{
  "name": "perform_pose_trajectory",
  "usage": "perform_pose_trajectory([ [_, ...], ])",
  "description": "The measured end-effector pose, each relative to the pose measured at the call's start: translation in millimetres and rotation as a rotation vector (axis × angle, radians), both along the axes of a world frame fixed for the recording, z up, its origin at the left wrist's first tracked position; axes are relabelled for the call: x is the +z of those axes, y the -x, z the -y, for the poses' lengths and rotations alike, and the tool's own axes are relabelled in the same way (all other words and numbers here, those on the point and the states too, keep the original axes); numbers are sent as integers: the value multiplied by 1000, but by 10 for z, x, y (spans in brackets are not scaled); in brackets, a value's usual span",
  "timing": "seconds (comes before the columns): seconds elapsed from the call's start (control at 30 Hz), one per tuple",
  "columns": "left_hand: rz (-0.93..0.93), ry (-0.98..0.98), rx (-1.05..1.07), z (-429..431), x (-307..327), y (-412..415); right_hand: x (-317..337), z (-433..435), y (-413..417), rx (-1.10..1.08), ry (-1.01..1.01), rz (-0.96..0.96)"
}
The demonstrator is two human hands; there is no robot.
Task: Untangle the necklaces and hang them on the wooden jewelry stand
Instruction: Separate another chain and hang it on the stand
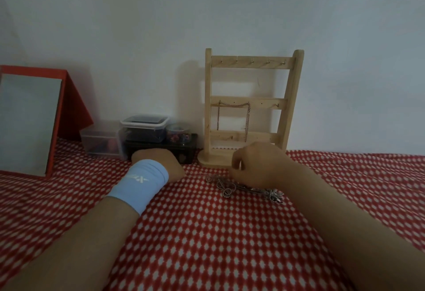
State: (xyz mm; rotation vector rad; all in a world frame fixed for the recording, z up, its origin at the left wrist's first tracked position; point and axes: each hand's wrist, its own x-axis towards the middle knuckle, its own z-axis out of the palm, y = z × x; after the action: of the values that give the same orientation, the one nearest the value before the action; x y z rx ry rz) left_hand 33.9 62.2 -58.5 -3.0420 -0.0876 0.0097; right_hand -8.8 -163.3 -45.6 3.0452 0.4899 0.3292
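Your right hand seems to pinch the tangled necklaces with its fingers, the wooden jewelry stand ready at 12 o'clock; left hand fingers are hidden, I cannot tell.

Stand behind, tangle in front.
On the bench, the jewelry stand backs the wall, a chain on its middle bar; tangled necklaces lie before it by the right hand; boxes, then mirror, leftward.

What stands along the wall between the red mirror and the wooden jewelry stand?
In the head view, storage boxes: a low clear tub, then a lidded clear box and a small jar on top of a dark box.
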Motion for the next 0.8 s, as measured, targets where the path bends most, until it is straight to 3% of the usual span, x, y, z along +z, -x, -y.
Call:
perform_pose_trajectory([
  [0.07,33,-12,6,5,34,11,20,-21,31,42,77,19],
  [0.13,52,6,6,8,65,20,38,-22,37,60,32,27],
  [0.27,45,28,-56,7,105,33,53,-48,25,64,-218,39],
  [0.33,146,103,-186,74,119,49,51,-91,33,87,-457,-9],
  [0.4,249,437,-311,178,170,88,55,-139,50,127,-737,-68],
  [0.47,191,915,-381,269,237,124,78,-162,65,158,-916,-72],
  [0.53,-60,1262,-512,330,282,187,113,-167,79,179,-1051,-74],
  [0.63,-378,1541,-584,364,258,255,168,-159,86,196,-1176,-54],
  [0.73,-320,1299,-557,313,292,271,160,-153,64,190,-1156,38],
  [0.8,-290,1124,-557,275,324,257,127,-160,48,180,-1036,100],
])
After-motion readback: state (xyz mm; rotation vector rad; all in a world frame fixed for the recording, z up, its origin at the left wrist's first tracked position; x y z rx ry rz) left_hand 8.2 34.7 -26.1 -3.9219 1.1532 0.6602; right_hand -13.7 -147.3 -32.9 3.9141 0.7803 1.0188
